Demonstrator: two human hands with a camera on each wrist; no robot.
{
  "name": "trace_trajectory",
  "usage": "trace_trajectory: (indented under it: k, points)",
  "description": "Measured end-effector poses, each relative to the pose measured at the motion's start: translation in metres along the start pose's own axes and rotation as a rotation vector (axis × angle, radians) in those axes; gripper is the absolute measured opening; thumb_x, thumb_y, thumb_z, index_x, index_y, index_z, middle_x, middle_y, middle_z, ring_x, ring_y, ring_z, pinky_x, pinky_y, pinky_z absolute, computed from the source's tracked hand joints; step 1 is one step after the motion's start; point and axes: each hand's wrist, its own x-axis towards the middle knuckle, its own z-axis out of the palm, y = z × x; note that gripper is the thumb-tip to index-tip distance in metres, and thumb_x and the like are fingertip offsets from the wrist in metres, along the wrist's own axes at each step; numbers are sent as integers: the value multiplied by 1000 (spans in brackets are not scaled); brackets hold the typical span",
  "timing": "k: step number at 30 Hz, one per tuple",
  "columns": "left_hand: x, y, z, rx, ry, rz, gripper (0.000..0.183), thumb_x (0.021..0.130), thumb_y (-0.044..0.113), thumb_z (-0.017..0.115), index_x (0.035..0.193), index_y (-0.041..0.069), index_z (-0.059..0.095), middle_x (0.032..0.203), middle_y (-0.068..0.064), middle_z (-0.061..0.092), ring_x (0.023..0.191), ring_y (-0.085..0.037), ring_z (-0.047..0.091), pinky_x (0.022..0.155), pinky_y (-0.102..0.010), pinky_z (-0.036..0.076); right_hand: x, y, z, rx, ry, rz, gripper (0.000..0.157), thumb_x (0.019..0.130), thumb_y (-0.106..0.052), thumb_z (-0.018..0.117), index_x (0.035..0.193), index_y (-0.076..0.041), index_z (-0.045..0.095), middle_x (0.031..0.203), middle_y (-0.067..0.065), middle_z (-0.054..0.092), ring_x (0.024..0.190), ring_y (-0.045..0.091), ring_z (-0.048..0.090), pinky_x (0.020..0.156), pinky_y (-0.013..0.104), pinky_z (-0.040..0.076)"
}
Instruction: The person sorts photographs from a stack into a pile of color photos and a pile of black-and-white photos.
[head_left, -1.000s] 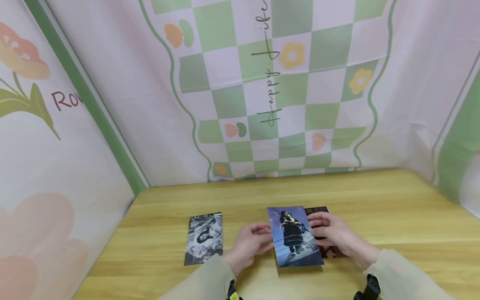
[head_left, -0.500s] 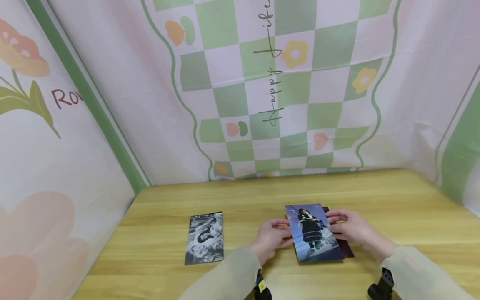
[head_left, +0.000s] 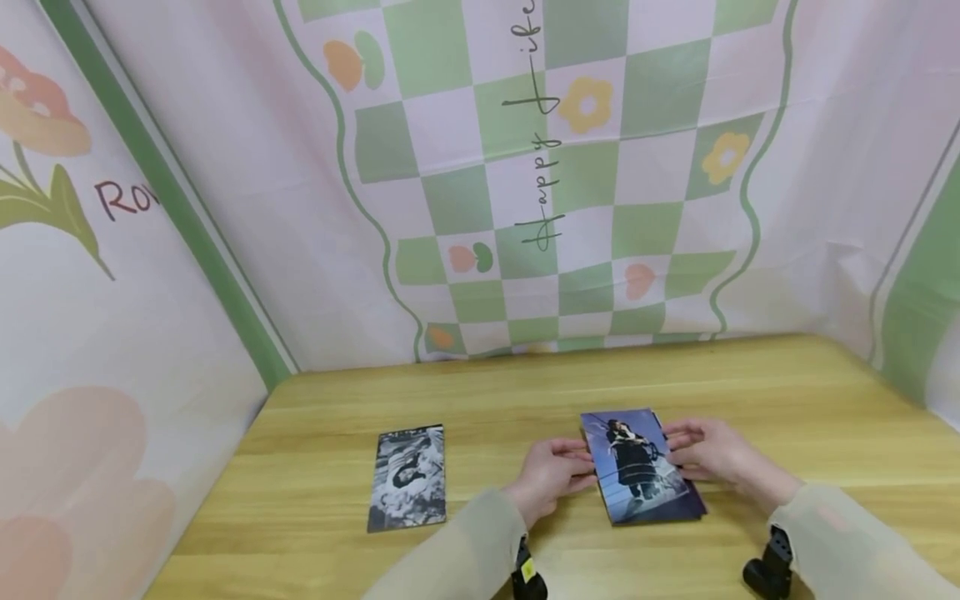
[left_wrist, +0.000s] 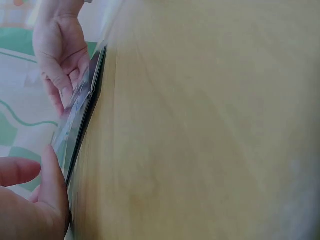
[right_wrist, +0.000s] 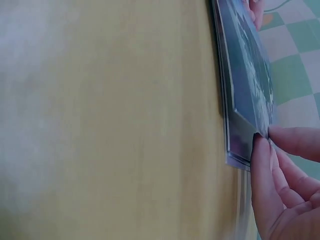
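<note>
A blue picture card (head_left: 637, 467) showing a figure in dark clothes lies on top of a small stack of cards, right of the table's middle. Edges of the lower cards (right_wrist: 237, 140) stick out beneath it in the right wrist view. The left hand (head_left: 551, 475) rests its extended fingers along the stack's left edge, its thumb apart from the cards in the left wrist view. At the right edge, the right hand (head_left: 712, 454) pinches the top card's border between thumb and finger.
A black-and-white picture card (head_left: 408, 479) lies flat on the wooden table (head_left: 322, 450), left of the left hand. Behind the table hangs a curtain (head_left: 555, 167) with green checks. Dark wrist devices (head_left: 770, 562) sit at both sleeves.
Both hands have moved right with the blue card, bringing it over the darker card that was partly showing beside it. The cards beneath are now almost fully covered. The black-and-white card has stayed put.
</note>
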Motion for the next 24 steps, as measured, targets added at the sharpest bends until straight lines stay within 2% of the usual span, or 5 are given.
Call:
trace_trajectory:
  k: [6,11,17,24]
  points:
    - [0,0,0,7,-22,1,33,84,-13,58,116,-9,58,98,-16,68,91,-24,68,80,-33,59,1,-1,0,-18,15,20,54,82,9,58,129,22,34,99,16,61,79,13,61,76,36,60]
    - [0,0,0,51,-46,5,33,85,-11,57,118,-9,57,102,-16,68,94,-25,67,83,-33,58,3,0,-2,-22,15,20,54,81,9,59,128,23,34,97,14,61,78,12,61,73,34,60]
    - [-1,2,2,109,-33,1,31,86,-8,58,116,-6,59,103,-13,69,93,-22,67,81,-33,59,5,0,-2,-44,28,18,53,81,8,59,126,22,37,93,11,60,76,12,60,69,31,60]
    - [-1,0,1,108,-36,2,30,85,-8,58,116,-6,59,104,-15,69,93,-23,67,81,-34,59,8,0,0,-95,56,43,49,80,6,61,123,21,42,97,16,60,78,14,59,68,29,59]
